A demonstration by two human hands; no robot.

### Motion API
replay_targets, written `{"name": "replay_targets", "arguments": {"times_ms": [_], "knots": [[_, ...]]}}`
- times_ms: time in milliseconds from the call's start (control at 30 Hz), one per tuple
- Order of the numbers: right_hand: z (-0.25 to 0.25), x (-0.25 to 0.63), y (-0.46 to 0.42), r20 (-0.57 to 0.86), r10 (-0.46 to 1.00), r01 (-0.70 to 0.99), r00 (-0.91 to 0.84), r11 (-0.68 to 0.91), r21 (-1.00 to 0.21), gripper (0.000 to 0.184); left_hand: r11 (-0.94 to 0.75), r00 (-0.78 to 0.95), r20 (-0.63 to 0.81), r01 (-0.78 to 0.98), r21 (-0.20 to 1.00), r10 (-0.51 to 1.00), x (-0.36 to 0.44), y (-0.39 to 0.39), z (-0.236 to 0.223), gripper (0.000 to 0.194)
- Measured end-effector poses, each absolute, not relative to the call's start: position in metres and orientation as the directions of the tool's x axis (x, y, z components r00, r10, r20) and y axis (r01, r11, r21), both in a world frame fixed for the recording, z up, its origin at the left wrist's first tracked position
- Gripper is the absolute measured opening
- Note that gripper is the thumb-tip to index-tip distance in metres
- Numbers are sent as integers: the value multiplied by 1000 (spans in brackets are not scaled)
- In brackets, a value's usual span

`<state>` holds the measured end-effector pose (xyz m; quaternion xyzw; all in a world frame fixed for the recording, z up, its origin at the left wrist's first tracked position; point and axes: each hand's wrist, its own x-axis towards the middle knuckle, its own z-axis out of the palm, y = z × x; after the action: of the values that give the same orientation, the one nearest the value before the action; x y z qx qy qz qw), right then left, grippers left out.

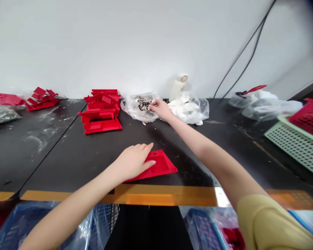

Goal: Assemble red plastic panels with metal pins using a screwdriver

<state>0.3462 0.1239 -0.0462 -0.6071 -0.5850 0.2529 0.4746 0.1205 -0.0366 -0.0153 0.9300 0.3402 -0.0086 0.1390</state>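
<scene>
L hand [133, 161] flat, fingers spread, not gripping, on red plastic panel [161, 166], which lies under & right of palm; R hand [159, 109] ahead, fingers narrow at metal bits [143, 102] in clear bag [130, 109], hold unclear.

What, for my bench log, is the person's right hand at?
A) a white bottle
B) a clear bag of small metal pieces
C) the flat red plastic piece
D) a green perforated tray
B. The right hand is at the clear bag of metal pieces; the left hand rests on the flat red plastic piece.
</scene>
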Motion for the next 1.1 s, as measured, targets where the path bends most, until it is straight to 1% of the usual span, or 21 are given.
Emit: {"name": "replay_targets", "arguments": {"times_ms": [100,133,167,267,367,433,533,600,700,733,800,867,933,1000,1100], "knots": [[-41,347,80,164,966,260,202,108,-959,2,-648,696,-180,715,262,695,132,-31,-14,35],[-41,349,63,135,971,197,200,95,-976,1,-617,666,-182,742,264,723,133,-31,-14,31],[-41,352,46,107,975,139,194,80,-987,5,-578,632,-187,769,274,752,133,-31,-15,29],[-44,363,0,36,982,4,183,36,-999,19,-443,540,-239,821,360,807,128,-35,-17,31],[-52,372,-31,4,982,-72,191,18,-997,31,-322,487,-292,824,467,823,121,-33,-19,43],[-55,375,-42,4,982,-96,188,22,-995,32,-272,456,-250,801,533,854,119,-27,-23,44],[-56,370,-49,28,987,-104,158,45,-994,31,-265,475,-149,693,671,867,123,-16,-36,37],[-55,362,-52,61,989,-82,133,72,-994,31,-271,538,-126,597,755,834,127,-12,-47,32],[-54,349,-56,115,988,-9,102,116,-993,24,-239,584,-124,504,830,802,130,-14,-59,24],[-54,345,-58,135,987,27,85,133,-991,20,-221,578,-122,487,845,807,131,-16,-62,22],[-54,339,-62,219,975,168,27,211,-963,14,-181,538,-112,463,868,836,130,-21,-65,20],[-53,335,-65,333,941,376,-65,332,-865,11,-146,484,-107,456,878,868,130,-27,-66,19],[-52,334,-67,412,895,546,-170,433,-717,10,-108,444,-125,463,880,887,130,-30,-65,18],[-51,334,-68,427,870,620,-247,481,-620,8,-81,429,-152,476,876,890,130,-31,-65,18],[-53,334,-69,437,841,670,-320,526,-524,7,-85,431,-155,488,869,889,130,-31,-65,18]]}}
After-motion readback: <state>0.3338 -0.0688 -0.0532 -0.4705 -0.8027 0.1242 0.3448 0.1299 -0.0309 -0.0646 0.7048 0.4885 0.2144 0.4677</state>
